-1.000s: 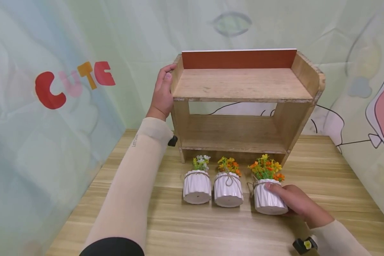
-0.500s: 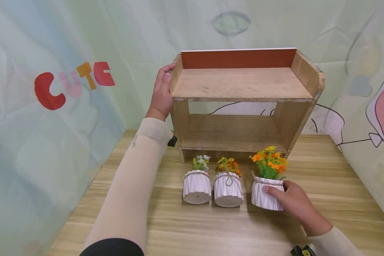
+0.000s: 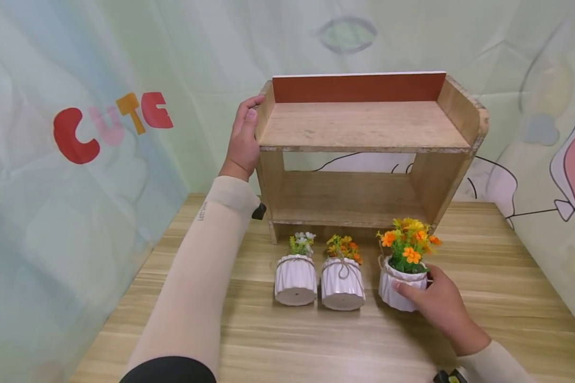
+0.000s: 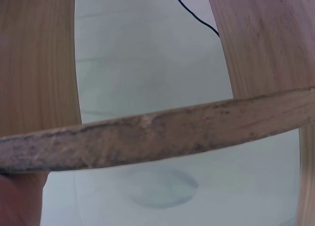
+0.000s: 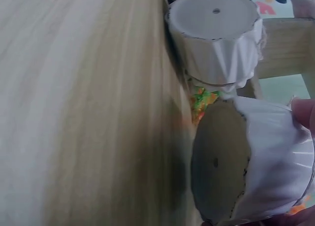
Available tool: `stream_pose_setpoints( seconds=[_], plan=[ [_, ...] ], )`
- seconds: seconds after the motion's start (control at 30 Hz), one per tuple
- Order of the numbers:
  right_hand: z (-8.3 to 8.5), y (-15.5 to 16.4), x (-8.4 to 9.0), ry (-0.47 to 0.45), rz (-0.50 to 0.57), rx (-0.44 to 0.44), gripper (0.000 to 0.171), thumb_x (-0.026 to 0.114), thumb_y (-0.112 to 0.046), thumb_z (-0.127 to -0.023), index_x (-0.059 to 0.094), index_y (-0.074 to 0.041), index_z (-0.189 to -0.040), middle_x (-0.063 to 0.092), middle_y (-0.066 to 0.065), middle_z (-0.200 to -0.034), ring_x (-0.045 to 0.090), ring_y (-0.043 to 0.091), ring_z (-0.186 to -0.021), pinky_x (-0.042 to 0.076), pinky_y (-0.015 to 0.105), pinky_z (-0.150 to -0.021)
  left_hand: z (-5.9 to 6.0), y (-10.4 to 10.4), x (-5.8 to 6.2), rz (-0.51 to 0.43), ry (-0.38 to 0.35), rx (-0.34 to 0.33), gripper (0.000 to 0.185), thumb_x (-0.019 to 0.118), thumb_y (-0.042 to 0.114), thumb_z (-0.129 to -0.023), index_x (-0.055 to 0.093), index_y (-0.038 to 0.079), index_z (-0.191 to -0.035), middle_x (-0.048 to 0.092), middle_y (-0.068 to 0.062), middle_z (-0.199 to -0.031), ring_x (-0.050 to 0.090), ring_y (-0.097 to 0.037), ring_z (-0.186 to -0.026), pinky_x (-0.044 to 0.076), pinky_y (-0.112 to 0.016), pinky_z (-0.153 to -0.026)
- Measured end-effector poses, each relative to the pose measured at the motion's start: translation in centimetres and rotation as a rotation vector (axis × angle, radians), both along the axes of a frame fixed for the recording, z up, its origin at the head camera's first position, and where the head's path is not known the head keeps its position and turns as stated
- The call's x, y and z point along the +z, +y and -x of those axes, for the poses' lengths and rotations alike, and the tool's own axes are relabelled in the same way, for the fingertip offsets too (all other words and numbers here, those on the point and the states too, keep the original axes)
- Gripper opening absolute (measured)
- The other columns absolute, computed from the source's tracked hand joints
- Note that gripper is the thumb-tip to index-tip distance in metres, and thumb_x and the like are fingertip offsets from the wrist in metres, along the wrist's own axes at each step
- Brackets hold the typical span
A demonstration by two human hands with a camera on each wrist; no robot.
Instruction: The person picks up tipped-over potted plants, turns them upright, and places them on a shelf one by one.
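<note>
The left hand (image 3: pixel 243 139) holds the left side of the wooden shelf (image 3: pixel 364 127), fingers curled on its edge. On the table (image 3: pixel 508 276) lie two white pots (image 3: pixel 295 279). Right of them, the right hand (image 3: pixel 436 303) grips a third pot (image 3: pixel 400 284), tilted, near the shelf.

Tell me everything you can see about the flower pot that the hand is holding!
The pot with orange flowers is small, white and ribbed, like glazed ceramic, with twine round its rim. Orange and yellow blooms with green leaves stick out on top. The right hand grips its side and it tilts. The right wrist view shows its rough base with a small hole. It is on the right of the row, before the wooden shelf.
</note>
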State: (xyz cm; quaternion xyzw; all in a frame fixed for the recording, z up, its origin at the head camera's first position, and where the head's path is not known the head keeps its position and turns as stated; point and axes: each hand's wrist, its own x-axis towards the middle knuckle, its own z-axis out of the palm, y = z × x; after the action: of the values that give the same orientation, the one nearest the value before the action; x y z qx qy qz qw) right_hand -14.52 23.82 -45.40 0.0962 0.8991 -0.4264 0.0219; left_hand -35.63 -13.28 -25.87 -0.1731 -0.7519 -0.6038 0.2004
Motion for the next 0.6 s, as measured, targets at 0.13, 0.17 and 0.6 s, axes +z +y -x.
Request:
stream_pose_setpoints(
  seconds=[0.13, 0.17, 0.6],
  plan=[
    [0.1, -0.1, -0.3, 0.024, 0.011, 0.002, 0.104, 0.087, -0.041, -0.087, 0.033, 0.019, -0.152, 0.048, 0.042, -0.147, 0.051, 0.054, -0.134, 0.043, 0.064, -0.111, -0.1, -0.1, 0.1, -0.002, 0.005, 0.001, 0.046, 0.028, 0.035, -0.114, 0.048, 0.018, -0.153, 0.038, 0.003, -0.165, 0.037, -0.018, -0.147, 0.027, -0.033, -0.121],
    [0.1, -0.1, -0.4, 0.031, 0.015, 0.003, 0.105, 0.087, -0.040, -0.086, 0.032, 0.019, -0.152, 0.047, 0.042, -0.148, 0.051, 0.054, -0.135, 0.042, 0.065, -0.111, -0.1, -0.1, 0.1, -0.005, 0.006, 0.001, 0.046, 0.028, 0.034, -0.114, 0.048, 0.018, -0.153, 0.038, 0.003, -0.165, 0.037, -0.018, -0.146, 0.027, -0.032, -0.120],
    [-0.1, 0.0, -1.6, 0.175, 0.031, 0.042, 0.096, 0.092, -0.034, -0.082, 0.042, 0.015, -0.147, 0.054, 0.036, -0.142, 0.054, 0.051, -0.132, 0.044, 0.066, -0.109, 0.0, 0.1, -0.1, 0.004, -0.008, 0.009, 0.047, 0.028, 0.037, -0.114, 0.046, 0.020, -0.153, 0.037, 0.004, -0.165, 0.038, -0.017, -0.146, 0.027, -0.032, -0.121]
  ],
)
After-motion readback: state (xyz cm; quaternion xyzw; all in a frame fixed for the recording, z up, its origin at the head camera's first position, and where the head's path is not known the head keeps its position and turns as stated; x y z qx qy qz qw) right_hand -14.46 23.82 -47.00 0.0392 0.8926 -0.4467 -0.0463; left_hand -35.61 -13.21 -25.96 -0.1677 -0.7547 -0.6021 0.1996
